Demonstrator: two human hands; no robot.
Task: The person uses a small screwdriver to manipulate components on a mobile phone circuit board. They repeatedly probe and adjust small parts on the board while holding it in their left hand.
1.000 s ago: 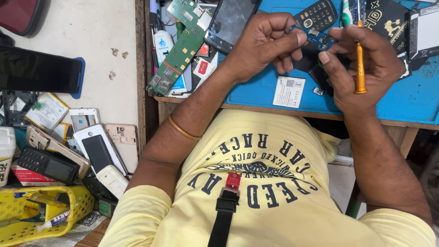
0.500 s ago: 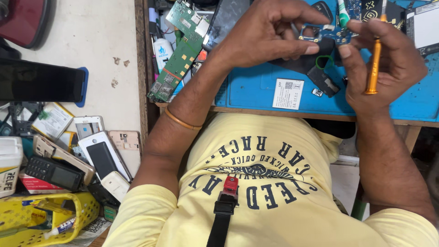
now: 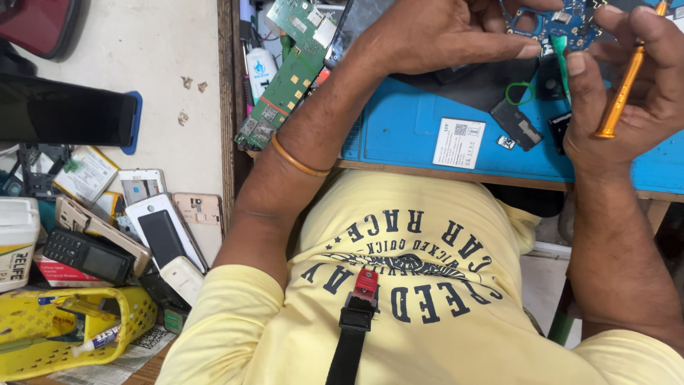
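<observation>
A long green circuit board lies slanted at the left end of the blue work mat, where a white square label and a small dark flat part also rest. To the left, a heap of old phones includes a black keypad handset and a white touchscreen phone. A yellow plastic basket sits on newspaper below them, and a dark tablet in a blue case lies above.

I see the bench at twelve o'clock carrying a blue mat; on it lie a white label and dark parts. At eleven o'clock, green boards lie beside the mat.
</observation>
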